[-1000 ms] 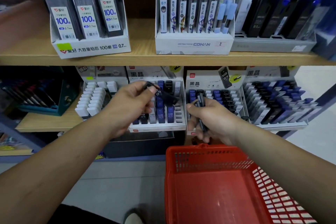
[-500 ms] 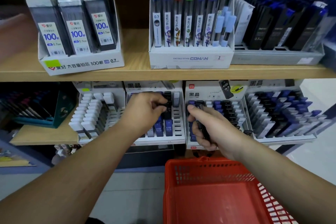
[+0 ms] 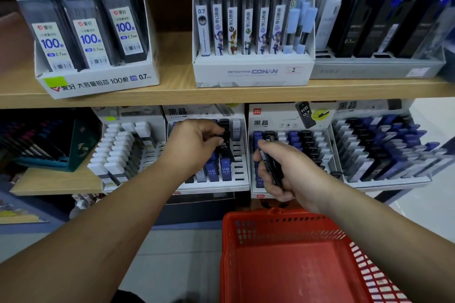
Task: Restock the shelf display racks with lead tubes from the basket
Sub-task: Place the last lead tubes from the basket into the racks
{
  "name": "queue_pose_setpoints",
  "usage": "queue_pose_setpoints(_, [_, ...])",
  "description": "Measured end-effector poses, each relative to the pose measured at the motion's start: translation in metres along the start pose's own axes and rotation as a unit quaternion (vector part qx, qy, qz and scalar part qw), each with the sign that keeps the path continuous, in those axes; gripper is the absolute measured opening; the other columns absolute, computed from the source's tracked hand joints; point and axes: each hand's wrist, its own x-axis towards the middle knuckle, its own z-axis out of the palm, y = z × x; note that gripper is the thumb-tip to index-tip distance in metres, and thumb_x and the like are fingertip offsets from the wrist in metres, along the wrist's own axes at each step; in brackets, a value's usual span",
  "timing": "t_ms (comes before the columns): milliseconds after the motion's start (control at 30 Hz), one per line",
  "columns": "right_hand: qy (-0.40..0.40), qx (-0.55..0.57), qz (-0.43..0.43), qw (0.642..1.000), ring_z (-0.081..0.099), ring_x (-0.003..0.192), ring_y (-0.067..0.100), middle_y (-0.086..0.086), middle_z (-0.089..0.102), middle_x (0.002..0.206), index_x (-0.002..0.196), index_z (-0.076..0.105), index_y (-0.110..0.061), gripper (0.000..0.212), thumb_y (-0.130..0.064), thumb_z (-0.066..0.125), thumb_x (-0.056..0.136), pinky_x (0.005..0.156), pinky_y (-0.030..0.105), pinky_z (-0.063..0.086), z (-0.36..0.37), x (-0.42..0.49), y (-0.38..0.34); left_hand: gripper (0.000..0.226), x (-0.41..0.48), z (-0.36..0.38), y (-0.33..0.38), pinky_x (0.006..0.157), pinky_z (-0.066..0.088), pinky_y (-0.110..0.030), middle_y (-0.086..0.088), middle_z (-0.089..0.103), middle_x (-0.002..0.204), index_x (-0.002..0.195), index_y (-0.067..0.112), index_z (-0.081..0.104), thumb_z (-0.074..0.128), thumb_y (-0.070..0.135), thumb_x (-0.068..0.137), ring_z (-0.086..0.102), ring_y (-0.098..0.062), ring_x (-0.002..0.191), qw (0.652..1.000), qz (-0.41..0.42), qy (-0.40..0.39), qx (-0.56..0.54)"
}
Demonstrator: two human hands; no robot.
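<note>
A second ago our left hand [image 3: 194, 145] carried a black lead tube [image 3: 224, 140] tilted in the air before the middle display rack [image 3: 240, 155]; now we have it down among the slots, upright in the black column towards the back, with thumb and fingers pinching its upper end. Whether it is fully seated we cannot tell, as our fingers cover the slot. Our right hand [image 3: 293, 174] has stayed just in front of the neighbouring rack [image 3: 270, 115], fingers curled tight round a small bundle of dark tubes [image 3: 272, 165], so the stock left to place is there rather than in the red basket [image 3: 283, 216], whose visible floor shows no tubes. We judge this placement nearly done: next we should let go and check the tube sits level with its neighbours. Several slots on the right of the middle rack are bare, so there is room for what the right hand holds, provided the printed grade matches, which we cannot read from here
</note>
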Motion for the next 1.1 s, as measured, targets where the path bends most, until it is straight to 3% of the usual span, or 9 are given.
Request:
queue_pose_setpoints(100, [0.000,-0.004,0.001,1.000,0.035,0.045,0.020,0.007,0.046,0.066,0.105,0.054,-0.013,0.032,-0.045,0.046,0.106,0.050,0.031,0.013,0.000,-0.001,0.000,0.020,0.001,-0.001,-0.002,0.076,0.056,-0.013,0.007,0.074,0.088,0.110,0.017,0.080,0.077,0.011,0.091,0.067,0.002,0.074,1.000,-0.005,0.019,0.008])
queue_pose_setpoints(300, [0.004,0.023,0.014,1.000,0.033,0.046,0.019,0.006,0.047,0.065,0.104,0.053,-0.013,0.036,-0.048,0.045,0.103,0.051,0.031,0.009,0.001,-0.001,-0.002,0.019,0.004,0.001,-0.001,0.075,0.046,0.000,0.009,0.073,0.098,0.109,0.019,0.081,0.076,0.012,0.092,0.064,0.003,0.082,0.998,0.009,-0.033,0.060])
queue_pose_setpoints(467, [-0.029,0.097,0.025,0.995,0.028,0.050,0.018,0.008,0.048,0.071,0.090,0.043,-0.012,0.023,-0.030,0.031,0.098,0.050,0.031,0.009,-0.003,-0.004,-0.005,0.023,0.006,0.004,0.006,0.100,0.051,-0.036,-0.004,0.069,0.116,0.110,0.016,0.081,0.067,0.006,0.094,0.061,-0.023,0.113,0.981,0.082,-0.053,0.166])
queue_pose_setpoints(567, [-0.025,0.119,0.031,0.992,0.028,0.051,0.017,0.008,0.051,0.075,0.094,0.048,-0.011,0.020,-0.027,0.037,0.100,0.047,0.029,0.012,-0.011,-0.007,-0.004,0.019,-0.001,0.003,0.032,0.082,0.052,-0.026,0.007,0.071,0.100,0.108,0.018,0.078,0.062,0.013,0.099,0.064,-0.010,0.091,0.989,0.104,-0.009,0.104])
queue_pose_setpoints(633, [-0.021,0.121,0.025,0.992,0.029,0.050,0.015,0.007,0.052,0.077,0.102,0.049,-0.012,0.017,-0.027,0.040,0.103,0.047,0.029,0.012,-0.015,-0.011,-0.005,0.010,-0.013,0.007,0.056,0.065,0.048,-0.017,0.016,0.069,0.079,0.100,0.023,0.075,0.066,0.026,0.100,0.060,0.001,0.067,0.996,0.074,-0.053,-0.024])
queue_pose_setpoints(767, [0.012,0.072,0.003,0.997,0.039,0.049,0.017,0.012,0.057,0.084,0.103,0.056,-0.009,0.017,-0.018,0.042,0.104,0.051,0.030,0.013,-0.021,-0.024,-0.005,0.015,-0.031,0.023,0.083,0.049,0.042,-0.013,0.000,0.070,0.072,0.096,0.013,0.073,0.075,0.028,0.094,0.053,0.002,0.052,0.980,0.046,-0.168,-0.099])
queue_pose_setpoints(900, [0.153,-0.033,-0.023,0.987,0.070,0.068,0.034,0.014,0.072,0.107,0.122,0.060,-0.007,0.022,-0.021,0.051,0.108,0.047,0.033,0.041,-0.037,-0.039,-0.004,0.024,-0.029,0.027,0.089,0.048,0.047,-0.022,-0.012,0.075,0.077,0.094,0.006,0.062,0.072,0.029,0.096,0.065,-0.010,0.056,0.975,-0.031,-0.148,-0.163])
queue_pose_setpoints(1000, [0.216,-0.123,-0.059,0.967,0.057,0.053,0.021,0.013,0.072,0.087,0.107,0.060,-0.012,0.011,-0.018,0.051,0.108,0.045,0.029,0.041,-0.066,-0.056,-0.006,0.020,-0.026,0.032,0.092,0.056,0.057,-0.031,-0.011,0.077,0.078,0.097,0.001,0.058,0.070,0.018,0.098,0.071,-0.015,0.062,0.971,-0.069,-0.136,-0.182])
queue_pose_setpoints(1100, [0.239,-0.122,-0.055,0.962,0.037,0.037,0.009,0.003,0.052,0.060,0.102,0.051,-0.022,0.008,-0.026,0.048,0.109,0.037,0.021,0.029,-0.092,-0.068,-0.004,0.011,-0.024,0.038,0.096,0.058,0.056,-0.035,-0.014,0.077,0.079,0.098,0.000,0.057,0.067,0.000,0.093,0.071,-0.018,0.063,0.966,-0.100,-0.147,-0.189])
